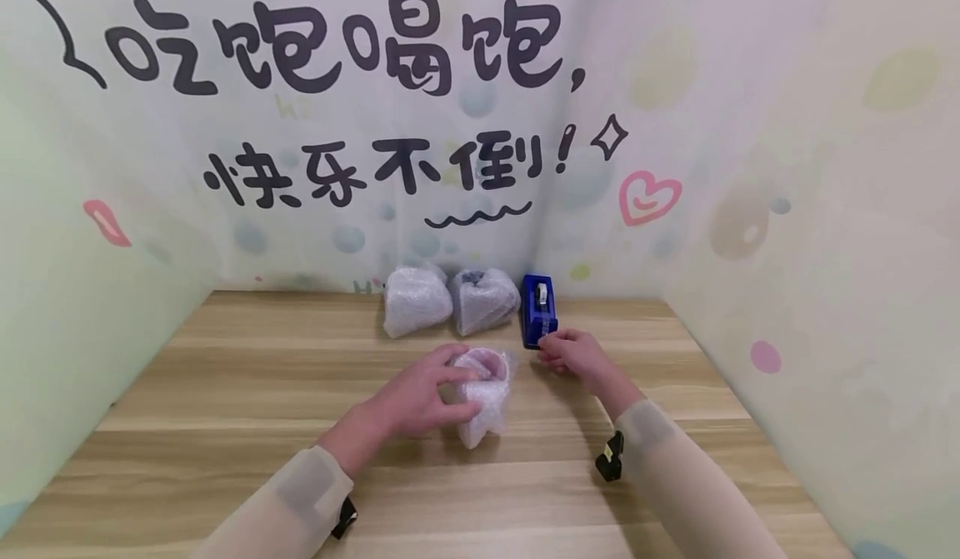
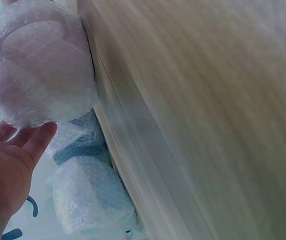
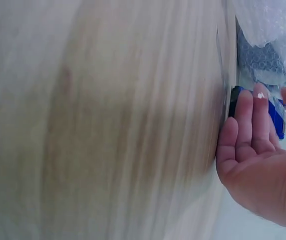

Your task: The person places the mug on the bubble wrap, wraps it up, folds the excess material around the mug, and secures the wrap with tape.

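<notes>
A pink cup in bubble wrap (image 1: 486, 396) stands on the table in front of me, its round opening showing through the wrap. My left hand (image 1: 420, 392) grips it from the left, thumb on the near side and fingers on the far side. In the left wrist view the fingertips press against the wrapped cup (image 2: 42, 70). A blue tape dispenser (image 1: 537, 309) with a small roll stands farther back on the right. My right hand (image 1: 573, 355) is at its near end, fingertips right by the tape's free end. The right wrist view shows its thumb apart from loosely bent fingers.
Two more bubble-wrapped bundles (image 1: 417, 301) (image 1: 486, 301) sit side by side against the back wall, left of the dispenser. The wooden table (image 1: 262, 376) is bounded by printed walls (image 1: 787, 209) at the back and both sides.
</notes>
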### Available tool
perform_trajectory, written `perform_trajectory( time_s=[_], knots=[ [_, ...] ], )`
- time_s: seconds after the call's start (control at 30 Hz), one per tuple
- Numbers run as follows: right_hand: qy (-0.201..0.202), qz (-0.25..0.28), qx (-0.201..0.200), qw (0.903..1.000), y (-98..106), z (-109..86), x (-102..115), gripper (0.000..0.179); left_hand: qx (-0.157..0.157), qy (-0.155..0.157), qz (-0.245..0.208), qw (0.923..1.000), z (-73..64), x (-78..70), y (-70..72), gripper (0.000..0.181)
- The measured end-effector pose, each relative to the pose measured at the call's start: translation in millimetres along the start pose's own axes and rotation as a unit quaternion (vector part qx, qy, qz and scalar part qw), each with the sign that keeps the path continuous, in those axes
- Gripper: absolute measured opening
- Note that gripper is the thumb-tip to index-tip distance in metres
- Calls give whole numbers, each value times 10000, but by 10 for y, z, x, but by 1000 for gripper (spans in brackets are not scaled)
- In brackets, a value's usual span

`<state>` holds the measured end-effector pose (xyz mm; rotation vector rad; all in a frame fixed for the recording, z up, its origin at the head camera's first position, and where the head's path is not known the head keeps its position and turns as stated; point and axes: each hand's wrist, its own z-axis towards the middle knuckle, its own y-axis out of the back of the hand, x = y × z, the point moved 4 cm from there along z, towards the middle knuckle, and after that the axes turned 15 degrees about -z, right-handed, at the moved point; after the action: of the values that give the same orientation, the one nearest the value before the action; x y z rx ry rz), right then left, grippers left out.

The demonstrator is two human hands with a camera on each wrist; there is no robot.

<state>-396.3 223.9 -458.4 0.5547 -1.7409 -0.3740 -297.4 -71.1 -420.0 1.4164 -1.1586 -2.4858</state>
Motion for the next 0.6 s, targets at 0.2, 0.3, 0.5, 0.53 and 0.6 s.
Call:
perform_trajectory(
  time_s=[0.2,0.3,0.5,0.53,0.6],
  knots=[
    [-131,79,-472,9988,-22,33,-9,38,-86,-76,-2,9999,-6,14,-13,43],
    [-116,44,-680,9976,-41,73,-22,30,-128,-121,-16,9998,-12,11,-16,42],
    [-190,-53,-889,9958,-67,128,-12,22,-61,3,-52,10000,-7,12,-21,44],
    [-211,-64,-900,9957,-69,130,-7,22,-40,40,-62,10000,-5,11,-19,45],
    [-279,-80,-948,9951,-70,134,4,21,-3,100,-113,9999,2,12,-15,46]
  ],
)
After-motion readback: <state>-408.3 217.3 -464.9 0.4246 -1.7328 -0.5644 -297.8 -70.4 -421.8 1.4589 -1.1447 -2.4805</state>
